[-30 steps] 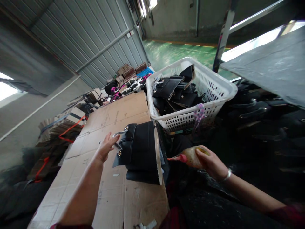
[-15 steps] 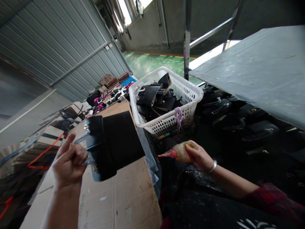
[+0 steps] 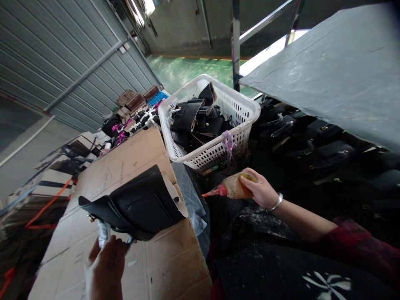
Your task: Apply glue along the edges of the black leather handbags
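My left hand (image 3: 108, 260) is closed around the handle (image 3: 103, 233) of a black handbag (image 3: 146, 210), and the handle looks wrapped in clear plastic. The bag lies tilted over a cardboard sheet (image 3: 175, 258), its back pocket facing up and its pale open end toward the right. In my right hand (image 3: 262, 191) is a squeeze bottle (image 3: 233, 186) with a red pointed nozzle and yellowish contents. The nozzle points left, apart from the bag.
Beyond the cardboard stands a white plastic basket (image 3: 208, 160) holding black bag pieces. Many black bags (image 3: 331, 152) fill the right side, below a grey sheet-covered surface (image 3: 337, 79). Stacked pieces (image 3: 53, 183) line the left, near a corrugated metal wall (image 3: 62, 50).
My left hand has lowered and turned the handbag, so its pocketed side and open end now show. My right hand still holds the bottle; the view has shifted slightly.
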The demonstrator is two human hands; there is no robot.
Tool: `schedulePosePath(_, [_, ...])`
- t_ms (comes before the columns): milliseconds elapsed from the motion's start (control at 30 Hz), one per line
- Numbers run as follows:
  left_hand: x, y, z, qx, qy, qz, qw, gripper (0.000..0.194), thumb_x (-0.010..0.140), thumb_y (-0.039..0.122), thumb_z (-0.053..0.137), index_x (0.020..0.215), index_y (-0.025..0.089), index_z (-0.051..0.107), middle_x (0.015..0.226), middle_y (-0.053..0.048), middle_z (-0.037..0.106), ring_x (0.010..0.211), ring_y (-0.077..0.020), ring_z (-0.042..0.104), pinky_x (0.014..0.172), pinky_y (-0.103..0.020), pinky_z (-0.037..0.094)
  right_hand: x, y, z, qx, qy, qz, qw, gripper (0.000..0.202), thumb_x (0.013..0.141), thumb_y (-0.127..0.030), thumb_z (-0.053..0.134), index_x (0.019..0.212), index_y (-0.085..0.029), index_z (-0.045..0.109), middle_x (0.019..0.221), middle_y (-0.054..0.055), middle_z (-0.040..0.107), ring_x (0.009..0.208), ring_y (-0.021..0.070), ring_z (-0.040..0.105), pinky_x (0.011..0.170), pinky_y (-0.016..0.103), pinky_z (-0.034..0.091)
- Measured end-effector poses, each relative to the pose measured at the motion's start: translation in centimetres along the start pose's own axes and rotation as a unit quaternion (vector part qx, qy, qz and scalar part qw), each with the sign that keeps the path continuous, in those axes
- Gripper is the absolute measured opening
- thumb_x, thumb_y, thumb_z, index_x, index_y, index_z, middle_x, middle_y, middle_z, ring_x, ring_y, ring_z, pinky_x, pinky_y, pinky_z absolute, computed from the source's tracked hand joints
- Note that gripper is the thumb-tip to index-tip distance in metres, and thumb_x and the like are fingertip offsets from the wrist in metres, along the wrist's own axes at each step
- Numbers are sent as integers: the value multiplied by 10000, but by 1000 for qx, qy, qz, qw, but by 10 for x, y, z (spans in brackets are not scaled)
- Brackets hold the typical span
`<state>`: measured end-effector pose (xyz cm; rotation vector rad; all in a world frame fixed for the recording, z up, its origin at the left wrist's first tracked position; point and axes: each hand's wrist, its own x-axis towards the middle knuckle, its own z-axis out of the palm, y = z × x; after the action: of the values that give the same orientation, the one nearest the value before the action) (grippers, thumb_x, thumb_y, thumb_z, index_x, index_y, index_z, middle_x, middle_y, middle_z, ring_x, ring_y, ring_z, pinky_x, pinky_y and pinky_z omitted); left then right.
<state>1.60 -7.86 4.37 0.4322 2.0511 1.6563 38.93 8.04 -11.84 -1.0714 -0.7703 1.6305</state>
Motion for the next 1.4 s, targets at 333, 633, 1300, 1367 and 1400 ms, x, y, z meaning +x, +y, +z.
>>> schedulePosePath(333, [1,-4,24,-71,-168,6,983,148,640,207,673,625,197,526,365,76,319,306,-72,280,318,-199,293,5,-5,8,-74,-20,-61,995,375,650,-520,710,734,-210,516,637,-31,480,577,120,446,531,245,381])
schedulePosePath(633, [7,-30,27,-132,-172,-40,975,312,627,215,675,466,198,409,312,43,311,264,-86,276,308,-271,170,19,-11,15,-156,-11,-122,980,285,678,-440,687,725,-214,519,635,-25,476,606,134,447,557,259,384])
schedulePosePath(1300, [12,-35,27,-191,-249,-10,949,231,657,135,636,509,220,480,392,52,96,309,-108,89,302,-287,51,80,-8,46,-190,-95,-229,950,260,719,-381,680,693,-197,498,657,-28,448,627,127,416,591,270,354])
schedulePosePath(1367, [13,-36,26,-176,-243,-9,954,231,660,162,648,505,212,484,372,55,184,299,-102,146,299,-286,66,87,-8,49,-180,-98,-218,954,306,698,-424,701,695,-197,496,655,-30,441,630,128,411,585,268,350])
schedulePosePath(1400, [12,-36,26,-165,-236,-5,958,247,654,179,657,494,205,472,363,55,244,293,-100,184,295,-287,81,89,-7,50,-176,-100,-213,956,327,685,-443,712,696,-197,497,655,-30,437,631,128,408,582,267,347])
